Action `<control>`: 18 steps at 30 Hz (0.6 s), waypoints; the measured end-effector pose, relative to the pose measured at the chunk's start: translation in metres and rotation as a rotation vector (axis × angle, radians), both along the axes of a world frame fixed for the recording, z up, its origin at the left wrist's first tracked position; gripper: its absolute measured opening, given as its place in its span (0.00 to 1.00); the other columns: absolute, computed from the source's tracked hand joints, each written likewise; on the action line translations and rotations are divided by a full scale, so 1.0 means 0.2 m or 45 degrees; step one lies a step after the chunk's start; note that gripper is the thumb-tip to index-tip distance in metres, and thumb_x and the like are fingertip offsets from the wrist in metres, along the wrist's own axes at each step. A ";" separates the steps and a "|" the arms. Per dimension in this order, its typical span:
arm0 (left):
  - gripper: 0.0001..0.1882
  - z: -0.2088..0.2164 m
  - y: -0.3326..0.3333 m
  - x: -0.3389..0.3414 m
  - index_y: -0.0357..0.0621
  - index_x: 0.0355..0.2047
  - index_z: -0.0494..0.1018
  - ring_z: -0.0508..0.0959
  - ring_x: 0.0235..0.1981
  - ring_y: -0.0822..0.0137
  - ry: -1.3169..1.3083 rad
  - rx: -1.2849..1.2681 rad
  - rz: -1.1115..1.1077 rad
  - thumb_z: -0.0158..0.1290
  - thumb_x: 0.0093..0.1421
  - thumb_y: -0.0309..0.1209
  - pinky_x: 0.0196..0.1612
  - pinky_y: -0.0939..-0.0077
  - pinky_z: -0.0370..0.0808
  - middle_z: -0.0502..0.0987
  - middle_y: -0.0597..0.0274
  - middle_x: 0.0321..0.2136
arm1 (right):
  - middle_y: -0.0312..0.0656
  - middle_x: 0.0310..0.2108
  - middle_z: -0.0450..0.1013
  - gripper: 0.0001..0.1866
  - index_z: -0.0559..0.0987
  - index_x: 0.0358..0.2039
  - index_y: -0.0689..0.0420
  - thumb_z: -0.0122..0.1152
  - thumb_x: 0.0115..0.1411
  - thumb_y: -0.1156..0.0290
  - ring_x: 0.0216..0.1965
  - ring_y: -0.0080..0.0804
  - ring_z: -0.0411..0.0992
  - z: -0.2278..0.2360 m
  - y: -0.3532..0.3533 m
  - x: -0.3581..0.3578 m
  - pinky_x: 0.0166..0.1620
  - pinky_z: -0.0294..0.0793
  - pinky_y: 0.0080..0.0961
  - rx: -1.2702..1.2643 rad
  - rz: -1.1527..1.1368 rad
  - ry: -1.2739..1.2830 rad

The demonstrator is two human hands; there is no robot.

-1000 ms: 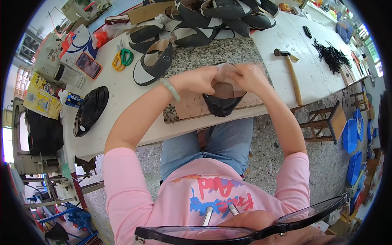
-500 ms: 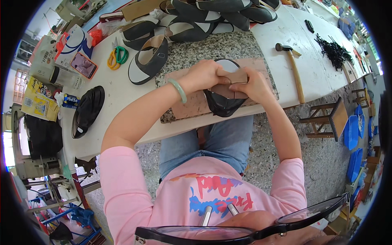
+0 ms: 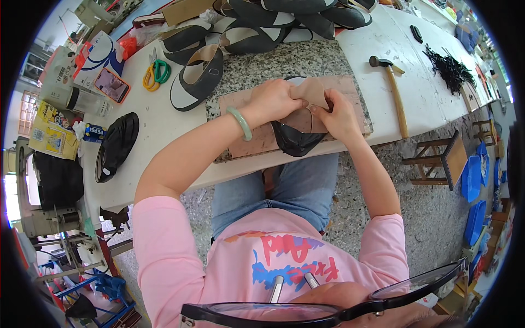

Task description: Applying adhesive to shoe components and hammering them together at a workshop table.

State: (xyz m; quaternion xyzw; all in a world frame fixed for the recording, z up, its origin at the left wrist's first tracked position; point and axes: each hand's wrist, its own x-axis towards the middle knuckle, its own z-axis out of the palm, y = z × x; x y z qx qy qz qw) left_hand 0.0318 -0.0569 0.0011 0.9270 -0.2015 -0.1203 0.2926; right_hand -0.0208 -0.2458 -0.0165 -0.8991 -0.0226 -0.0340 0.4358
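A black shoe upper (image 3: 297,145) with a beige lining (image 3: 310,92) lies in front of me on a pinkish board (image 3: 249,143). My left hand (image 3: 275,101), a pale green bangle on its wrist, pinches the lining's left edge. From the other side my right hand (image 3: 342,113) grips it between thumb and fingers. The raised lining hides part of the shoe's far end, where a white patch shows. Under the board is a speckled stone slab (image 3: 262,64).
Dark shoe uppers (image 3: 257,38) are heaped at the back, and one upper (image 3: 198,76) stands left of the slab. Scissors (image 3: 157,74), a phone (image 3: 112,86) and a black shoe (image 3: 117,146) lie further left. At right are a hammer (image 3: 395,95) and black strips (image 3: 448,69).
The beige lining stands higher and folds further away from me, so more of the inside shows. Both hands remain on it and have shifted only slightly.
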 end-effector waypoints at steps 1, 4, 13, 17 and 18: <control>0.18 0.01 0.00 0.00 0.48 0.31 0.81 0.80 0.30 0.55 0.011 0.008 0.005 0.59 0.49 0.48 0.35 0.65 0.74 0.80 0.56 0.25 | 0.48 0.29 0.73 0.15 0.74 0.33 0.63 0.68 0.50 0.70 0.34 0.46 0.71 -0.02 0.00 0.00 0.38 0.69 0.37 0.017 0.006 -0.042; 0.18 0.03 -0.01 -0.01 0.48 0.31 0.81 0.80 0.29 0.54 -0.005 0.012 0.005 0.59 0.49 0.48 0.35 0.65 0.74 0.80 0.55 0.24 | 0.48 0.32 0.72 0.15 0.72 0.35 0.62 0.66 0.51 0.69 0.39 0.47 0.69 -0.06 0.00 0.00 0.42 0.67 0.39 -0.087 0.013 -0.133; 0.18 0.03 -0.03 0.00 0.47 0.29 0.81 0.80 0.30 0.54 -0.057 0.139 0.006 0.58 0.50 0.48 0.35 0.62 0.75 0.80 0.54 0.24 | 0.45 0.44 0.71 0.20 0.70 0.48 0.60 0.60 0.53 0.75 0.50 0.45 0.66 -0.05 -0.04 -0.04 0.51 0.62 0.41 -0.369 0.093 -0.748; 0.19 0.07 -0.05 0.01 0.47 0.29 0.81 0.80 0.31 0.53 -0.044 0.209 -0.015 0.58 0.49 0.50 0.36 0.61 0.75 0.80 0.53 0.25 | 0.41 0.56 0.67 0.22 0.70 0.54 0.57 0.54 0.58 0.75 0.61 0.35 0.61 -0.06 -0.24 -0.07 0.60 0.59 0.41 -0.660 0.905 -0.797; 0.20 0.08 -0.05 0.02 0.45 0.29 0.81 0.80 0.32 0.53 -0.058 0.236 -0.027 0.58 0.49 0.50 0.37 0.61 0.75 0.80 0.53 0.26 | 0.39 0.58 0.66 0.21 0.71 0.55 0.56 0.53 0.59 0.73 0.62 0.32 0.60 -0.05 -0.24 -0.07 0.61 0.58 0.41 -0.659 0.905 -0.716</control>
